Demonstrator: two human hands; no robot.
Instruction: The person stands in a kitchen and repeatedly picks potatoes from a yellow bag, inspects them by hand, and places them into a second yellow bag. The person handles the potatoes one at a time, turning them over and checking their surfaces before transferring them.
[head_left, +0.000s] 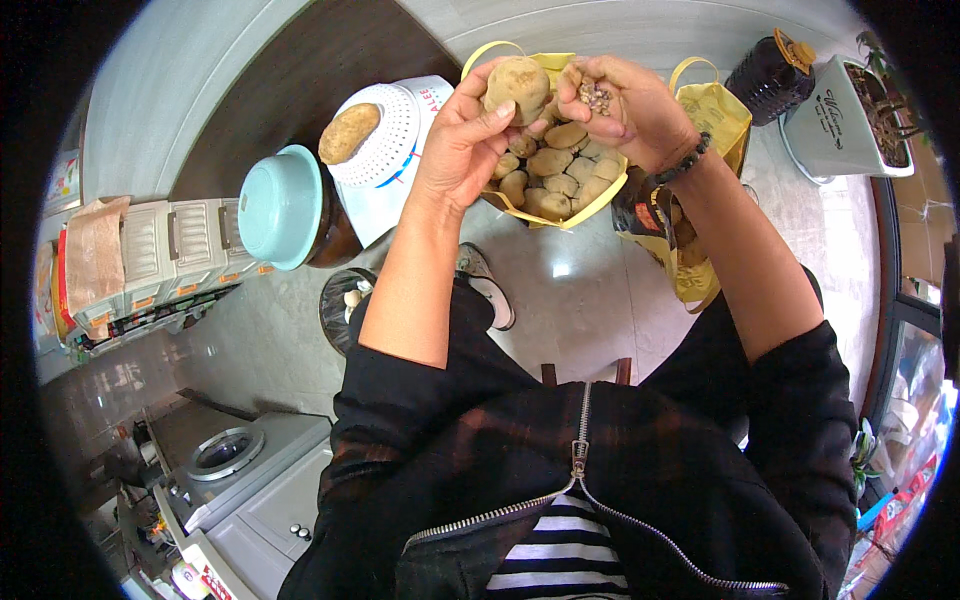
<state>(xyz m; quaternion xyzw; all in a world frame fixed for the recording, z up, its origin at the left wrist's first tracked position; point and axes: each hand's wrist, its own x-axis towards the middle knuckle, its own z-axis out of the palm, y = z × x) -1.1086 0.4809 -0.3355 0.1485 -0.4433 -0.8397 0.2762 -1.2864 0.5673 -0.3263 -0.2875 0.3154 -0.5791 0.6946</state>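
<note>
My left hand (459, 150) grips a round, tan potato (517, 84), its thumb lying across the front. Beside it on the right, my right hand (649, 109) is cupped with its fingers curled around a small heap of purplish potato sprouts (595, 97). Both hands are above a yellow bag (618, 196) whose open top shows several potatoes (550, 163). The hands and the held potato cover the bag's far part. Partly behind my right forearm, another yellow bag (694, 289) has potatoes inside.
On the left, a large potato (349, 133) rests on an upside-down white perforated basket (397, 139). Near it are a turquoise basin (279, 210) and a lined waste bin (334, 311). A dark liquid-filled jug (766, 79) and a white planter (840, 124) stand at the far right.
</note>
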